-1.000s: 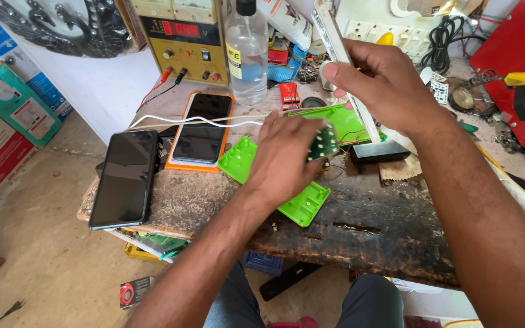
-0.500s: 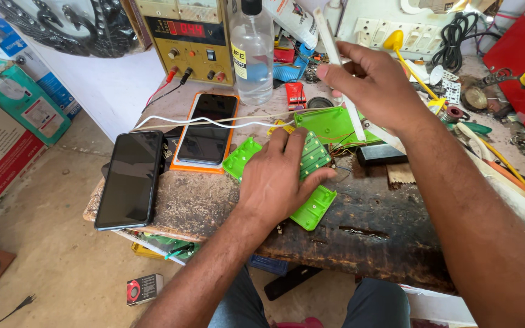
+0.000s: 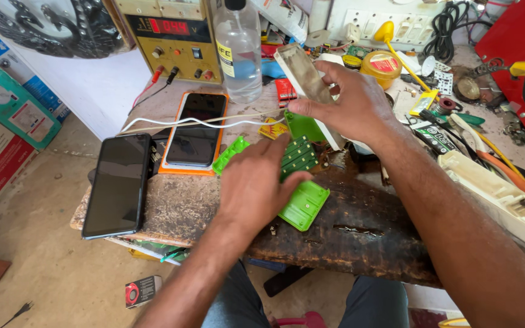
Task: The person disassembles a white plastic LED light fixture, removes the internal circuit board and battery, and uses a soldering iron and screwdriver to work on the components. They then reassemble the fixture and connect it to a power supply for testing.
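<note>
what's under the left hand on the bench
The left hand lies on a green circuit board resting on a green plastic tray. The middle of both is covered by the hand.

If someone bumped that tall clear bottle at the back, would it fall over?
Probably fairly easily. The clear bottle stands tall and narrow on a crowded bench, so a knock near its top could tip it. It looks only partly filled with clear liquid, so likely light. Lying down, its round body would probably roll toward the phone in the orange case.

2 phones (image 3: 118, 184) (both dark), 1 bottle (image 3: 239, 50), 2 hands (image 3: 254, 188)
</note>
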Motion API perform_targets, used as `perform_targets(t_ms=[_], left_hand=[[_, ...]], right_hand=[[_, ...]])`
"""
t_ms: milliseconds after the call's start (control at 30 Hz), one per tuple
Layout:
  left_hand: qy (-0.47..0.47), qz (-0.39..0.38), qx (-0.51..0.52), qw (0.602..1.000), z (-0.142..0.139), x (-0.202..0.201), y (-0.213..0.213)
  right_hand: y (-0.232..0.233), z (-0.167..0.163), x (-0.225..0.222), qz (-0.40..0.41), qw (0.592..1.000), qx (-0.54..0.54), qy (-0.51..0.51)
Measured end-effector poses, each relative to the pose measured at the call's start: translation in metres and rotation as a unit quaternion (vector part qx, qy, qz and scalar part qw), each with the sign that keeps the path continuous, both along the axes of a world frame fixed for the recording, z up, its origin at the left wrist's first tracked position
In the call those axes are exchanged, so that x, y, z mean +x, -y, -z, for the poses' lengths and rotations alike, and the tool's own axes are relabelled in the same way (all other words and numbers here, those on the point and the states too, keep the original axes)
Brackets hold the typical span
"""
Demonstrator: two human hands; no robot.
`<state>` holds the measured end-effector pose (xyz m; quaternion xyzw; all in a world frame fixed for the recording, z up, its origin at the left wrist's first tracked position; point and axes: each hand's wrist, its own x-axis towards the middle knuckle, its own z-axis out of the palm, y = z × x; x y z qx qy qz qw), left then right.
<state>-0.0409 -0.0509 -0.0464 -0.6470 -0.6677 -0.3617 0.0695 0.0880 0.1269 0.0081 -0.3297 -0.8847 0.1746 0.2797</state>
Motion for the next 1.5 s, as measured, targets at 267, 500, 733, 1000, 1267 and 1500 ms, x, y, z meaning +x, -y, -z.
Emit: perform_targets(t_ms=[267, 500, 733, 1000, 1267, 1500], left_hand=[[0.354, 0.11, -0.125, 0.921, -0.006, -0.037, 0.02], [0.407, 0.107, -0.141, 0.896, 0.01, -0.009, 0.039], [0.374, 0.081, -0.139, 0.914, 0.018, 0.001, 0.041], [0.278, 0.029, -0.083, 0.957, 0.016, 0.012, 0.042], [0.252, 0.018, -0.061, 0.966, 0.015, 0.018, 0.046], [0.291, 0.023, -0.077, 0.953, 0.016, 0.009, 0.051]], right_hand=[[0.015, 0.0, 0.011, -0.026, 0.998, 0.054, 0.032], [0.031, -0.001, 0.016, -0.004, 0.992, 0.085, 0.091], [0.033, 0.003, 0.014, 0.057, 0.994, 0.025, 0.093], [0.04, 0.022, 0.026, 0.016, 0.981, 0.178, 0.077], [0.06, 0.015, 0.062, -0.031, 0.989, 0.081, -0.12], [0.133, 0.04, 0.152, 0.125, 0.951, 0.014, -0.283]])
